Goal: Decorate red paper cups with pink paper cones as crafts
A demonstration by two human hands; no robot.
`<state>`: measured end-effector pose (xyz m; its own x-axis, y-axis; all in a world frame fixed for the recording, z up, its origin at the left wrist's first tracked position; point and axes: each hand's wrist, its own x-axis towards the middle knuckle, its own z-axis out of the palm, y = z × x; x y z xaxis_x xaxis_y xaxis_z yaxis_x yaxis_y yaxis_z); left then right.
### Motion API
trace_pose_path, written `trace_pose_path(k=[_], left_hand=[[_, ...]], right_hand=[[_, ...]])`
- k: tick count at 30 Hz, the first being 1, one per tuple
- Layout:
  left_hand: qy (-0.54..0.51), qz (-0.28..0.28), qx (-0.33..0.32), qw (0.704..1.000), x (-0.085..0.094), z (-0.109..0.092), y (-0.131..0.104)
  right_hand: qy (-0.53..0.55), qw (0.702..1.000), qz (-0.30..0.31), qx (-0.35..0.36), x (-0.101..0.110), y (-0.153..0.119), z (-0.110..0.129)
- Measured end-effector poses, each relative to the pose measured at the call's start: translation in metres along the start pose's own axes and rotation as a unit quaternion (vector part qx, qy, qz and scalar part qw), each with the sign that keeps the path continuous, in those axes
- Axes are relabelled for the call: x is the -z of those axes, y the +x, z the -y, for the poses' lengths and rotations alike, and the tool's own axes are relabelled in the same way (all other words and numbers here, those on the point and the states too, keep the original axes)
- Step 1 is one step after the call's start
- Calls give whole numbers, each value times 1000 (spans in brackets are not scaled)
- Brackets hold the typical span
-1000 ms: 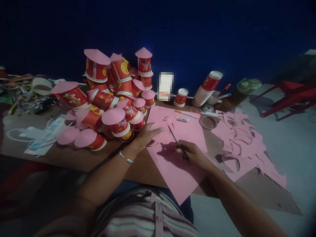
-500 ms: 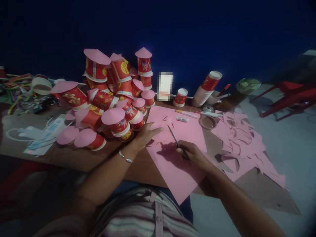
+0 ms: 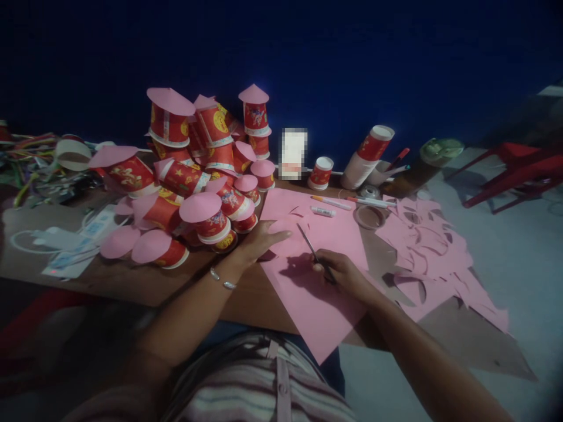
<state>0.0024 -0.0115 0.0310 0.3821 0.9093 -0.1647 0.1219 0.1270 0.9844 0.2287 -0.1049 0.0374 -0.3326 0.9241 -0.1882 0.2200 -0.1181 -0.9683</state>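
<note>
My left hand [image 3: 260, 240] pinches the left side of a round piece of pink paper [image 3: 288, 249], thumb lying across the top. My right hand [image 3: 341, 271] is wrapped round the handles of dark scissors [image 3: 310, 245]. Their blades point up and left, with the tips at the right part of the round piece. Whether the blades are closed is too fine to tell. Beneath both hands lie large pink paper sheets [image 3: 323, 328], one overhanging the table's front edge. A white glue stick [image 3: 323, 211] and an orange-and-white pen [image 3: 332, 203] rest on the paper beyond the scissors.
Red paper-cup lanterns [image 3: 206, 217] with pink cone tops are heaped at left. Pink offcuts [image 3: 431, 246] spread on the right beside a tape roll [image 3: 369, 217]. Stacked cups [image 3: 369, 155] stand behind. A power strip [image 3: 83, 240] lies far left; a red stool [image 3: 514, 170] stands beyond.
The round piece has turned slightly in my left hand, and its edge sits a little differently by the blades. My right hand stays almost in place.
</note>
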Motion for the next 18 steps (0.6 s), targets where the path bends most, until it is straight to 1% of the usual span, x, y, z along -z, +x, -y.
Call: trace_pose_path(k=[6,9,13,18], left_hand=[[-43,-8,22,999,-1,0,0],[-53,-5,18,998,0,2,1],[-19,-6,14,1000,1,1,1],[23,0,2,1000,3,2,1]], right_hand=[[-17,1000,-1,-8,0,-1,4],[-14,1000,-4,-12,0,0,3],[-5,1000,1,-22,0,1,2],[1,1000,5,-16,0,0,2]])
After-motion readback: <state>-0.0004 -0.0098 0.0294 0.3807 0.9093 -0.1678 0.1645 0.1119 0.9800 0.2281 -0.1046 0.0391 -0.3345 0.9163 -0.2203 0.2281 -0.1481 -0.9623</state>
